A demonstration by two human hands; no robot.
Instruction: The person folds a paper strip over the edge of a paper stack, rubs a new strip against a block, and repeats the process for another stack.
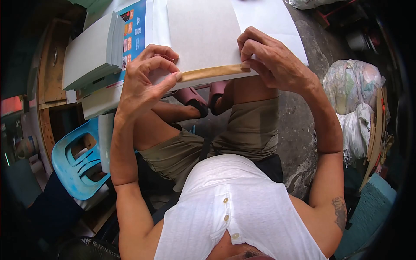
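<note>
head camera view: a person's two bare hands are at the near edge of a pale sheet [203, 32]. a thin brown strip [212, 73] lies along that edge, going from one hand to the other. the left hand [145, 78] pinches the left end of the strip, with the thumb tip right on it and the other fingers curled. the right hand [279, 56] pinches the right end the same way, with its fingers bent. i cannot tell if the strip is stuck to the sheet.

the pale sheet lies on white paper [273, 26] that covers part of the tabletop. to the left of it is a blue printed sheet [138, 26] with small pictures. a thick pile of pale boards [89, 50] sits partly on that blue sheet.

under the near edge, the person's pink shoes [189, 96] show, and so do the greenish shorts [249, 130]. the person has on a white top [234, 186] with buttons. a light blue plastic chair [71, 173] is down at the left. on the right, a clear plastic bag [351, 80] stuffed full sits just above a white sack [356, 134], and long wood sticks [377, 130] lean beside them.
</note>
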